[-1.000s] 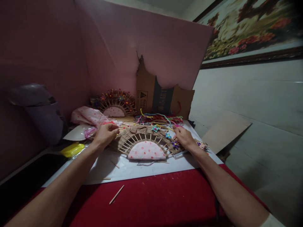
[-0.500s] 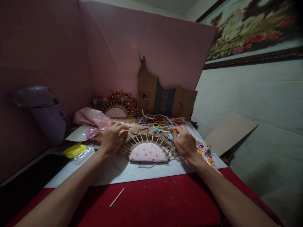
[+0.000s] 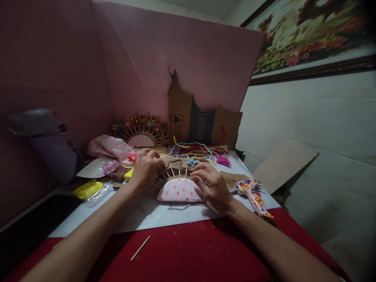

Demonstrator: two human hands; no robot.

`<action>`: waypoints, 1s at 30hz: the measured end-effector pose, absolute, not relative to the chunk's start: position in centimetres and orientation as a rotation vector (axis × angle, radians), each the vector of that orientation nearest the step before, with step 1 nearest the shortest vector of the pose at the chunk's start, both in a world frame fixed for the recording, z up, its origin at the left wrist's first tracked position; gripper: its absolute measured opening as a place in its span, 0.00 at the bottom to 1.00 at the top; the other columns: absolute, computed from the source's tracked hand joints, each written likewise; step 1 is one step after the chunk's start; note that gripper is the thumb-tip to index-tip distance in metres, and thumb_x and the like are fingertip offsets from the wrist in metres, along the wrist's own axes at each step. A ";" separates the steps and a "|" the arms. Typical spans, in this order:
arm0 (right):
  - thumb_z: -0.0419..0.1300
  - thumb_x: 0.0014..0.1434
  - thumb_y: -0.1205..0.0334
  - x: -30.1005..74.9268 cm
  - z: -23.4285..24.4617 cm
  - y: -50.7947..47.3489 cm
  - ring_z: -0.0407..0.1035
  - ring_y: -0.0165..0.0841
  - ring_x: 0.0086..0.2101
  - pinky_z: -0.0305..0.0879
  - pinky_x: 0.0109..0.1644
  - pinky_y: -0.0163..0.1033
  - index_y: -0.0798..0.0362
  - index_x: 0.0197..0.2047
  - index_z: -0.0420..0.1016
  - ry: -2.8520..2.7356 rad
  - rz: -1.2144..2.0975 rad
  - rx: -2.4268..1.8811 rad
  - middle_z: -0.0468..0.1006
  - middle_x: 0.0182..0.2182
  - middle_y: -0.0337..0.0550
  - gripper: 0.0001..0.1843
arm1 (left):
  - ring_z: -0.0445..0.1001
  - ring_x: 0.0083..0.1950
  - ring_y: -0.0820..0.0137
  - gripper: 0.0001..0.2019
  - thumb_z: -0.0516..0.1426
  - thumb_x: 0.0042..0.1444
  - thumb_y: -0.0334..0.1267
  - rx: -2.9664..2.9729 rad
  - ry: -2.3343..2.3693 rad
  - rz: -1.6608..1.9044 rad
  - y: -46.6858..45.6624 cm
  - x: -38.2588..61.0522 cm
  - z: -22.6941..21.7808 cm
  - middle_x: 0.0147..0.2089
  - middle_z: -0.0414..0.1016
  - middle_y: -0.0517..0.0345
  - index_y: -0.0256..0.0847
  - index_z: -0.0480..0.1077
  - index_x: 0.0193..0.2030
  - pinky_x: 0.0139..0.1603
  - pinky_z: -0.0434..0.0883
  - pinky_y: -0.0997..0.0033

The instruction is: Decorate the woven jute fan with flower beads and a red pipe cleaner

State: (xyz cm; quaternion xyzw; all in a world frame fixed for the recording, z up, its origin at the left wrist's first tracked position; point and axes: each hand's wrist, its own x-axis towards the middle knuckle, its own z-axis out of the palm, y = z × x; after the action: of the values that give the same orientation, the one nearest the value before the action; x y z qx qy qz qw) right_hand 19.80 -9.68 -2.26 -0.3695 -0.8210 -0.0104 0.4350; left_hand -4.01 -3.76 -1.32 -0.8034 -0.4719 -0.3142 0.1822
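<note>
In the head view a fan-shaped craft lies on the white sheet, its half-round base covered in pink dotted cloth. Thin sticks spread out from this base through a woven brown band, which carries a wavy brown cord and a teal clay flower. My left hand is closed at the band's upper left, fingertips bent down beside the cord. On the right side, my right hand curls its fingers over the sticks and band, hiding that part. The exact contact under both sets of fingertips is hidden.
A similar finished-looking fan leans at the back, beside torn cardboard. Colourful fuzzy stems, a pink packet, a yellow packet and a flowered glue gun surround the work. A wooden stick lies on the red cloth.
My right hand has moved left and inward from the fan's right edge onto its sticks, uncovering the glue gun and pink packet. My left hand has shifted slightly right over the band.
</note>
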 end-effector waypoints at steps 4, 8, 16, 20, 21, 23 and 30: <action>0.52 0.61 0.58 19.3 -2.6 -10.0 0.63 0.37 0.42 0.62 0.46 0.45 0.53 0.39 0.74 -2.158 -0.011 -0.787 0.71 0.38 0.48 0.11 | 0.61 0.48 0.57 0.07 0.57 0.52 0.35 -2.258 -1.310 -0.878 -3.4 -3.9 -1.4 0.40 0.74 0.53 0.47 0.77 0.28 0.47 0.61 0.55; 0.51 0.62 0.59 19.1 -2.8 -10.1 0.63 0.37 0.40 0.63 0.44 0.46 0.54 0.39 0.74 -2.196 -0.024 -0.756 0.70 0.38 0.49 0.12 | 0.60 0.49 0.56 0.08 0.57 0.53 0.34 -2.263 -1.291 -0.870 -3.4 -3.8 -1.2 0.40 0.74 0.52 0.46 0.76 0.28 0.47 0.61 0.54; 0.49 0.63 0.57 19.0 -3.2 -9.8 0.63 0.36 0.39 0.61 0.44 0.45 0.54 0.35 0.75 -2.266 -0.046 -0.733 0.73 0.36 0.48 0.15 | 0.62 0.46 0.60 0.07 0.56 0.52 0.31 -2.315 -1.314 -1.093 -2.6 -4.3 -1.7 0.39 0.75 0.53 0.43 0.76 0.31 0.48 0.62 0.57; 0.47 0.64 0.57 19.0 -3.2 -9.7 0.64 0.36 0.38 0.59 0.44 0.45 0.55 0.32 0.74 -2.285 -0.032 -0.735 0.74 0.33 0.47 0.18 | 0.63 0.44 0.62 0.07 0.58 0.50 0.30 -2.307 -1.322 -1.198 -2.2 -4.7 -2.1 0.37 0.76 0.55 0.45 0.77 0.31 0.47 0.63 0.60; 0.47 0.64 0.57 18.9 -3.2 -9.7 0.64 0.36 0.38 0.59 0.44 0.45 0.55 0.32 0.74 -2.282 -0.033 -0.736 0.74 0.33 0.47 0.19 | 0.63 0.44 0.62 0.07 0.59 0.50 0.31 -2.313 -1.314 -1.172 -2.2 -4.7 -2.2 0.37 0.76 0.56 0.46 0.77 0.30 0.47 0.63 0.60; 0.47 0.65 0.56 18.9 -3.2 -9.8 0.64 0.35 0.37 0.59 0.44 0.45 0.55 0.32 0.74 -2.279 -0.037 -0.736 0.74 0.33 0.47 0.19 | 0.62 0.46 0.60 0.05 0.60 0.49 0.34 -2.306 -1.323 -1.110 -2.4 -4.5 -2.2 0.38 0.75 0.55 0.47 0.77 0.28 0.47 0.63 0.59; 0.47 0.65 0.57 18.9 -3.1 -9.9 0.64 0.34 0.37 0.59 0.42 0.43 0.54 0.31 0.74 -2.294 -0.060 -0.751 0.75 0.33 0.45 0.18 | 0.62 0.46 0.60 0.08 0.57 0.51 0.32 -2.266 -1.393 -1.051 -3.1 -4.2 -2.1 0.39 0.75 0.55 0.48 0.77 0.30 0.46 0.63 0.57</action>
State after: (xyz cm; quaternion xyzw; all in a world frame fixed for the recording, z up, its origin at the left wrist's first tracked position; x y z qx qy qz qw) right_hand 18.89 -9.86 -3.15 -0.2905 -0.8881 -0.0232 0.3555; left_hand -4.16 -3.08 -2.13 -0.7845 -0.4821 -0.3640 0.1404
